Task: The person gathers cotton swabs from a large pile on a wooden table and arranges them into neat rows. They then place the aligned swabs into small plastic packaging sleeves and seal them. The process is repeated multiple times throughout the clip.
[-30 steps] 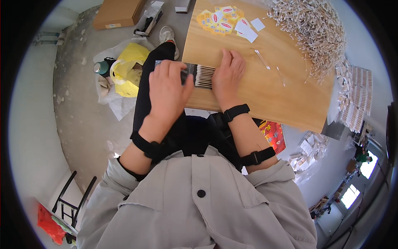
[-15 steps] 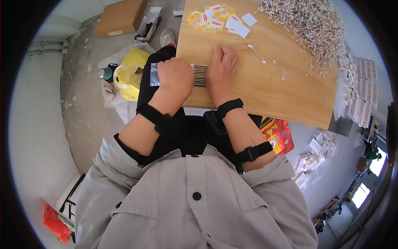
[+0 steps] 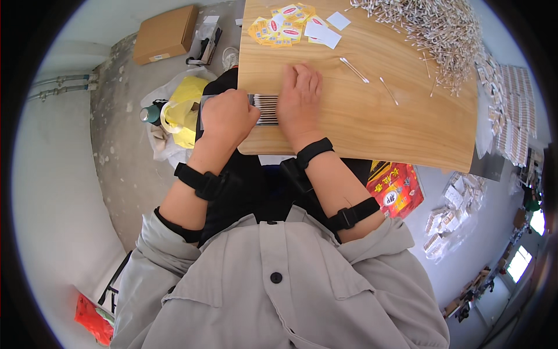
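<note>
A row of cotton swabs (image 3: 266, 109) lies side by side near the table's left edge, between my two hands. White tips show at its left end, next to my left thumb. My left hand (image 3: 228, 116) is closed in a fist on a clear plastic sleeve (image 3: 251, 99), which shows on either side of it; its exact grip is hidden underneath. Palm down, my right hand (image 3: 301, 102) rests over the right end of the row with fingers stretched out on the wood. Two loose swabs (image 3: 354, 70) and a single swab (image 3: 389, 91) lie farther right.
The wooden table (image 3: 372, 128) carries yellow-and-white printed cards (image 3: 282, 26) at the far side and a large swab heap (image 3: 442, 43) at far right. Bundled swab packs (image 3: 456, 209) lie beyond the right edge. On the left floor sit a yellow bag (image 3: 186, 110) and a cardboard box (image 3: 164, 35).
My left hand has shifted left and turned slightly, uncovering the white swab tips. My right hand stays over the row's right end. The whole view has shifted a little.
</note>
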A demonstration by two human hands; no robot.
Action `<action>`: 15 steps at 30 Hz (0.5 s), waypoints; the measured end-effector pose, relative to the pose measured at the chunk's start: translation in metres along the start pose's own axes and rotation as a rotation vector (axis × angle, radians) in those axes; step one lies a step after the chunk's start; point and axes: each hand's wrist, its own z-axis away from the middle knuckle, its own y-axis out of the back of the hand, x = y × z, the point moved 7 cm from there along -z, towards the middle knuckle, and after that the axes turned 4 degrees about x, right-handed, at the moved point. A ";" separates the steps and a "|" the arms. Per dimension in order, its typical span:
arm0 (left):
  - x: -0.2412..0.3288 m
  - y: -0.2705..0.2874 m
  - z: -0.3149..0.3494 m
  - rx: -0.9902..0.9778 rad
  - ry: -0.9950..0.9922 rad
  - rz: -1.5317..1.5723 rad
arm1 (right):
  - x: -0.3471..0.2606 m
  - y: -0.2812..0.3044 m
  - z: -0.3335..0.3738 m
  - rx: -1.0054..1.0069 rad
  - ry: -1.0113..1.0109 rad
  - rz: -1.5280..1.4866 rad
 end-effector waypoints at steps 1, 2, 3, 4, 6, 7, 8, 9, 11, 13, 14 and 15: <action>0.001 0.000 0.000 0.006 -0.001 -0.005 | -0.001 -0.001 0.000 -0.003 -0.003 0.004; 0.001 0.001 0.001 0.024 -0.005 -0.002 | -0.003 -0.003 0.000 -0.006 -0.005 0.007; 0.001 0.001 0.002 0.042 -0.009 0.001 | -0.004 -0.004 0.000 -0.010 -0.008 0.010; 0.001 0.001 0.002 0.061 -0.013 0.004 | -0.005 -0.005 0.000 -0.013 -0.008 0.006; 0.000 0.000 0.003 0.090 -0.014 0.019 | -0.006 -0.005 0.000 -0.023 -0.010 0.001; -0.001 -0.001 0.003 0.105 -0.014 0.026 | -0.006 -0.006 0.001 -0.025 -0.009 -0.004; -0.002 -0.001 0.003 0.100 -0.008 0.034 | -0.006 -0.006 -0.001 -0.021 -0.006 -0.009; -0.003 -0.001 0.004 0.096 -0.002 0.041 | -0.006 -0.006 -0.002 -0.017 -0.002 -0.015; -0.004 -0.001 0.004 0.095 0.006 0.058 | -0.006 -0.006 -0.002 -0.027 0.008 -0.031; -0.005 -0.001 0.004 0.102 0.010 0.079 | -0.006 -0.008 -0.002 -0.034 0.021 -0.046; -0.006 -0.002 0.004 0.109 0.004 0.084 | -0.006 -0.008 -0.002 -0.037 0.025 -0.051; -0.006 -0.002 0.004 0.116 -0.002 0.089 | -0.006 -0.008 -0.002 -0.041 0.029 -0.056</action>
